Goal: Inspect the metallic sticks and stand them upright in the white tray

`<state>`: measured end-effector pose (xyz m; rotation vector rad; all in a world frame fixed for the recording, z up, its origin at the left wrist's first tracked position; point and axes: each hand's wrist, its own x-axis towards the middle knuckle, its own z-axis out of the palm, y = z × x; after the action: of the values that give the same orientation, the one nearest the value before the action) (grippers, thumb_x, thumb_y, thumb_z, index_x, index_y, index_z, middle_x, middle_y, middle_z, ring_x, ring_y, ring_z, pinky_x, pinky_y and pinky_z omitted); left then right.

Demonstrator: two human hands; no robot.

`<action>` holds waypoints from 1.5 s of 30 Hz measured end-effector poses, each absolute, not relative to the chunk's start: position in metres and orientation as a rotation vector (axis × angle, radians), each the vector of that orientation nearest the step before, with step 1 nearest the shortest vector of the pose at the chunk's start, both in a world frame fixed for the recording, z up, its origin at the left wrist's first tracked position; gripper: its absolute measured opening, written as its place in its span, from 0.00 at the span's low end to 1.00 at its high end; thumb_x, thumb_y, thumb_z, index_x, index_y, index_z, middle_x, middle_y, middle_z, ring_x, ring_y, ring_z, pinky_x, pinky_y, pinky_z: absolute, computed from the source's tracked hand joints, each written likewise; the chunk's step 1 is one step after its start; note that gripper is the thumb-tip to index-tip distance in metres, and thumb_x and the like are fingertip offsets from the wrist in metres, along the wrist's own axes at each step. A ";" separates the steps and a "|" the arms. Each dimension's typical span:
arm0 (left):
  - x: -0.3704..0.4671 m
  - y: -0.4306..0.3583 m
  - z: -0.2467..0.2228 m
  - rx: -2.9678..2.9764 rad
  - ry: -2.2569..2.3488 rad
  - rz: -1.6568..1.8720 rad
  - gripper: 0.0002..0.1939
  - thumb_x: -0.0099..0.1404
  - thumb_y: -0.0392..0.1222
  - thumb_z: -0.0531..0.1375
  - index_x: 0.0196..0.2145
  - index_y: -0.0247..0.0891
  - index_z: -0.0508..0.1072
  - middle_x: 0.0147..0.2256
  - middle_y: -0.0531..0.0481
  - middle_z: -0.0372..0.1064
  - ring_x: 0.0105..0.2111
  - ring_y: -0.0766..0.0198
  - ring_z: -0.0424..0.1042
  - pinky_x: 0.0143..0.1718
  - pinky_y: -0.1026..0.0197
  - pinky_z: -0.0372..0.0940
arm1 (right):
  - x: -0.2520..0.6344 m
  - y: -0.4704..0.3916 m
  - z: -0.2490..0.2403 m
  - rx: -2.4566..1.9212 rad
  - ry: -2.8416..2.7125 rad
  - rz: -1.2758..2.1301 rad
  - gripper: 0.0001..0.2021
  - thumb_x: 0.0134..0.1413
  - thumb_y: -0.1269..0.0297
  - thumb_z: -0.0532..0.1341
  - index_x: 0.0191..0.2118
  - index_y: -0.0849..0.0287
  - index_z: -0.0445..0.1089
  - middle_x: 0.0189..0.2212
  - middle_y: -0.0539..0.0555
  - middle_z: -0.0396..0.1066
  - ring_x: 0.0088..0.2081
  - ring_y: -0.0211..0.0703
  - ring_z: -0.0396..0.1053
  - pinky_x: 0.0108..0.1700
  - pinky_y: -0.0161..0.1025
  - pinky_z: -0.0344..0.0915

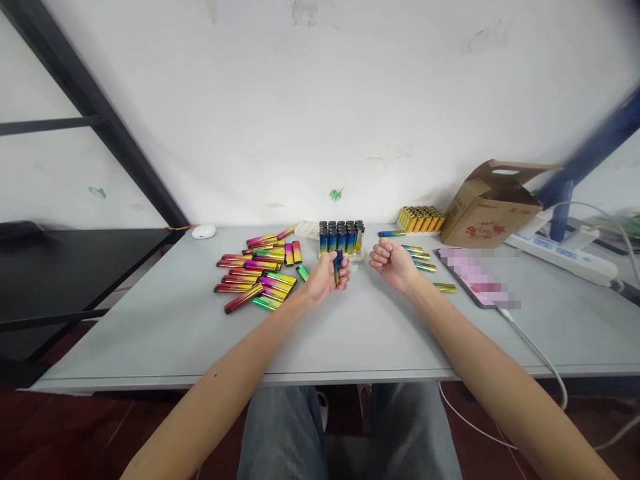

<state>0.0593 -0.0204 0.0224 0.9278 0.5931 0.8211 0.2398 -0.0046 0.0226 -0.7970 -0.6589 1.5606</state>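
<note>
My left hand is closed round a blue-and-gold tube, held roughly upright at the middle of the table. Just behind it, several blue-and-gold tubes with black ends stand in rows in a pale holder. To the right, my right hand is raised with its fingers curled; whether anything is inside them is hidden. Beside it lie several loose shiny tubes, blue, green and gold. A pile of red, pink, green and yellow tubes lies left of my left hand.
A tray of yellow tubes stands at the back right, beside an open cardboard box. A phone with a white cable and a power strip lie farther right. A white case is at the back left.
</note>
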 end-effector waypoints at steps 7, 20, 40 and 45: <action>0.059 -0.022 0.024 0.927 0.550 0.776 0.15 0.68 0.44 0.40 0.26 0.38 0.57 0.23 0.55 0.48 0.20 0.68 0.53 0.21 0.68 0.53 | 0.239 -0.005 0.024 -0.817 -0.652 1.556 0.13 0.39 0.79 0.51 0.21 0.57 0.42 0.15 0.43 0.41 0.16 0.31 0.42 0.19 0.30 0.44; 0.060 -0.021 0.016 0.970 0.561 0.761 0.16 0.67 0.50 0.45 0.29 0.37 0.61 0.24 0.53 0.57 0.23 0.67 0.60 0.25 0.65 0.58 | 0.237 -0.006 0.022 -0.872 -0.692 1.537 0.13 0.35 0.79 0.50 0.21 0.56 0.42 0.14 0.43 0.42 0.16 0.32 0.42 0.18 0.30 0.45; 0.064 -0.019 0.005 1.151 0.684 0.803 0.11 0.64 0.40 0.62 0.42 0.32 0.72 0.42 0.39 0.74 0.44 0.58 0.74 0.48 0.52 0.67 | 0.239 -0.002 0.011 -1.025 -1.084 1.048 0.07 0.34 0.75 0.55 0.22 0.58 0.68 0.22 0.48 0.66 0.27 0.34 0.62 0.26 0.31 0.56; 0.063 -0.017 0.005 1.197 0.708 0.860 0.13 0.64 0.43 0.62 0.44 0.33 0.73 0.40 0.40 0.75 0.43 0.57 0.75 0.46 0.52 0.70 | 0.238 -0.005 0.012 -0.950 -1.378 0.880 0.09 0.47 0.67 0.59 0.35 0.54 0.76 0.39 0.51 0.75 0.43 0.42 0.69 0.41 0.38 0.66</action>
<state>0.0625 -0.0175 0.0045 1.1967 0.7080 0.8596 0.2377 -0.0054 0.0124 -0.9498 -1.3782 0.8801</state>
